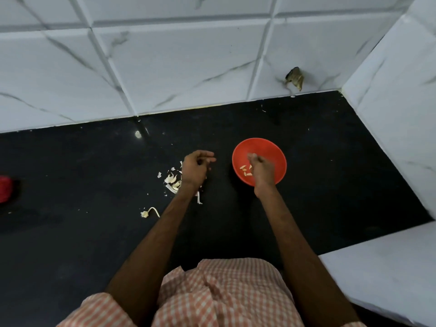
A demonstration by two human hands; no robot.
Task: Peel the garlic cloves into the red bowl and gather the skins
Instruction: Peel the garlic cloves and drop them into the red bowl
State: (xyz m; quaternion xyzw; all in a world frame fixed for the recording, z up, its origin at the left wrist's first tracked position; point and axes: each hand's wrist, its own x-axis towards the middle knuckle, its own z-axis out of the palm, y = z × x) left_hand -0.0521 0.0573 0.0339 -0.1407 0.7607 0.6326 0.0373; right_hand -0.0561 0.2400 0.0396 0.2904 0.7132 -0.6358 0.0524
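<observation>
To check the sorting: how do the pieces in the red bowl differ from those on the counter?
The cloves lie in the red bowl, near the right hand; the skins lie on the black counter, by the left hand. The cloves are few and yellowish; the skins are many, whitish, scattered. Both are small garlic pieces.

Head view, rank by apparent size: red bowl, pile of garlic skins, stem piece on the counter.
1. red bowl
2. pile of garlic skins, partly hidden under the left hand
3. stem piece
</observation>
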